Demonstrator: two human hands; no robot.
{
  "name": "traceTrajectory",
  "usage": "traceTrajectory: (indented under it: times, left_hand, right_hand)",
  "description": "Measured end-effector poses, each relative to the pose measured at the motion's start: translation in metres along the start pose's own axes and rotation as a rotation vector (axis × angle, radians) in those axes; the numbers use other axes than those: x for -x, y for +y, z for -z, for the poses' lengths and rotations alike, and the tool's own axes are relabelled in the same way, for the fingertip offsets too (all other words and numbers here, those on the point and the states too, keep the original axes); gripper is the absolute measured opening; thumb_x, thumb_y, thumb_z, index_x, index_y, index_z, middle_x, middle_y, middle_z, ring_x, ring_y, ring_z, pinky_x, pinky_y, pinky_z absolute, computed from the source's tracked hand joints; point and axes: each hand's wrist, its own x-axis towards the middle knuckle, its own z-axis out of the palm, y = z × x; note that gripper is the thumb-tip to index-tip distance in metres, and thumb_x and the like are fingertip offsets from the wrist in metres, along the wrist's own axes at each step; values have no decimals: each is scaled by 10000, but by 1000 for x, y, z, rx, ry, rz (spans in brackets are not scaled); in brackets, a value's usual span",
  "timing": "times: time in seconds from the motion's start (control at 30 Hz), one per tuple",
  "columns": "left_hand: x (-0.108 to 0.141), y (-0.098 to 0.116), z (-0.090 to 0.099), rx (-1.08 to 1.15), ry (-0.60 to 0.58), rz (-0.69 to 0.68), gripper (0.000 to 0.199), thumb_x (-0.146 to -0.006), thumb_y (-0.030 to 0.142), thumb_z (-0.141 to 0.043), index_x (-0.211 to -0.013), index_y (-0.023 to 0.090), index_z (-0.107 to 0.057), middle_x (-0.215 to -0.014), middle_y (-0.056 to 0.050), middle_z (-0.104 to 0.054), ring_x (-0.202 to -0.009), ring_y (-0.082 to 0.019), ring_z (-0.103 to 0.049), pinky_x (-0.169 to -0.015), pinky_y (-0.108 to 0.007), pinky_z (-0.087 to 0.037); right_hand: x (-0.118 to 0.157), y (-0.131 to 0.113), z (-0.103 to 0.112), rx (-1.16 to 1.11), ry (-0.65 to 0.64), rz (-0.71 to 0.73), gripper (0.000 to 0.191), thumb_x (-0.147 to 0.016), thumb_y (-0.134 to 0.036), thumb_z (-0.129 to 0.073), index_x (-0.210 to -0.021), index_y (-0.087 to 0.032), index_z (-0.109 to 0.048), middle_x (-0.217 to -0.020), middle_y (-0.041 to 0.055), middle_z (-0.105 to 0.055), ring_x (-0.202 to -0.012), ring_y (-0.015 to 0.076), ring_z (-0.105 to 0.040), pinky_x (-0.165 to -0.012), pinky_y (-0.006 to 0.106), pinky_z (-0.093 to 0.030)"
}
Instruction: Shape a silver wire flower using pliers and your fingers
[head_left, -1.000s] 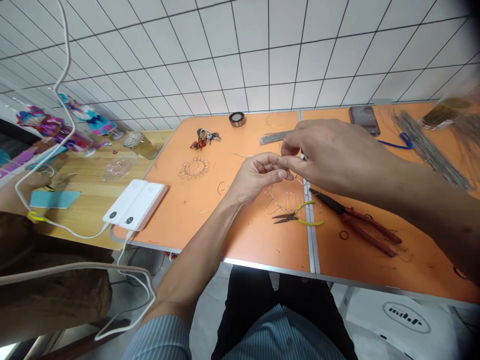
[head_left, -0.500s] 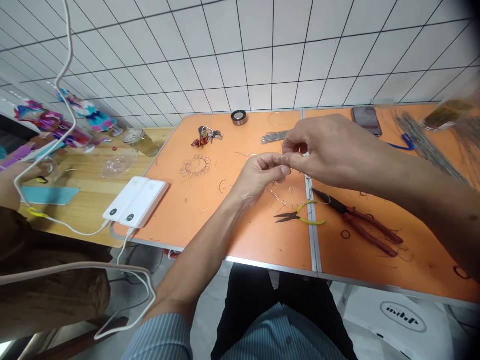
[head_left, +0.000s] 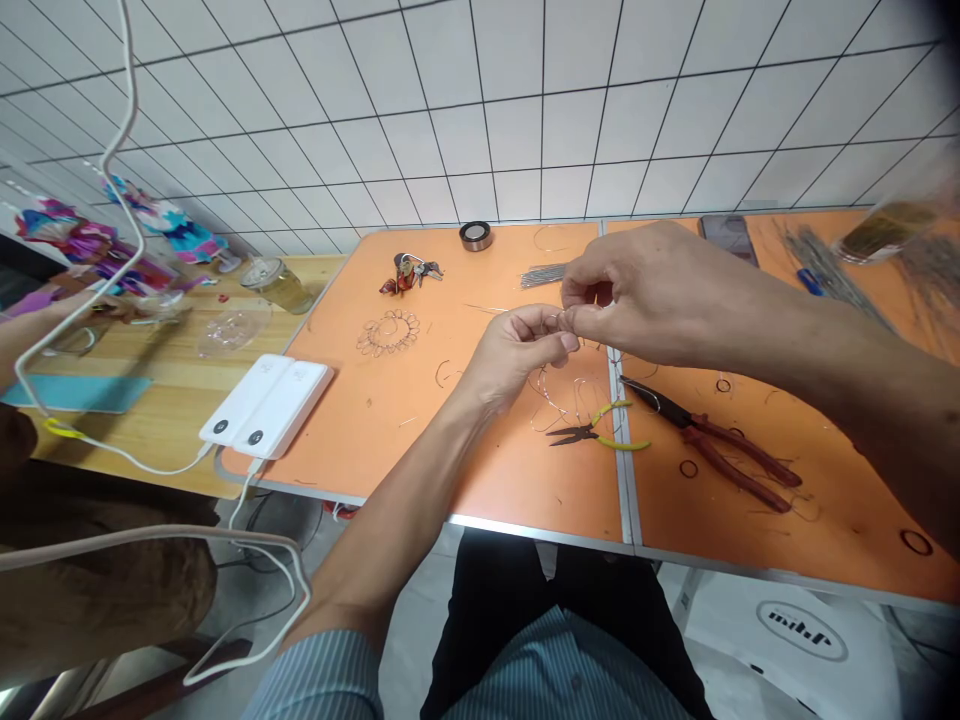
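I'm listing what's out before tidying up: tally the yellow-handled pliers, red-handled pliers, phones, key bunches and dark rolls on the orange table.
Yellow-handled pliers: 1
Red-handled pliers: 1
Phone: 1
Bunch of keys: 1
Dark roll: 1
Total: 5

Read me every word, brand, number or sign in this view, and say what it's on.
"mihp", roughly, as it appears: oval logo on the white box under the table; it may be upside down, so the letters are uncertain.
Faint marks on the two white devices: too small to read.
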Motion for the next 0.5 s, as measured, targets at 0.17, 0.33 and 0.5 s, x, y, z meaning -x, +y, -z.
traceTrajectory:
  times: [0.17, 0.33, 0.5]
  left_hand:
    - [-1, -1, 1, -45, 9, -37, 250, -663, 274, -1015, -788, 195, -813, -730, 17, -716, -669, -94, -573, -675, -264, -494]
    - [-1, -1, 0, -63, 27, -21, 248, -661, 281, -993, -773, 193, -790, -693, 31, -684, -650, -86, -532, -673, -258, -481]
    - [1, 0, -1, -56, 3, -26, 223, -702, 286, -953, -712, 192, -751, -664, 24, -666, -611, -79, -485, -620, -250, -414]
  right_hand:
    - [-2, -2, 0, 2, -12, -3, 277, -1010, -384, -696, -786, -223, -721, -771, 52, -629, -769, 211, -551, -733, 377, -289]
    - [-5, 0, -3, -37, -18, 14, 266, -969, -306, -718, -735, -218, -630, -756, 44, -591, -760, 205, -511, -731, 395, -255]
    - [-4, -3, -4, -42, -33, -11, 254, -965, -255, -698, -733, -220, -600, -749, 37, -572, -748, 198, -480, -732, 395, -242]
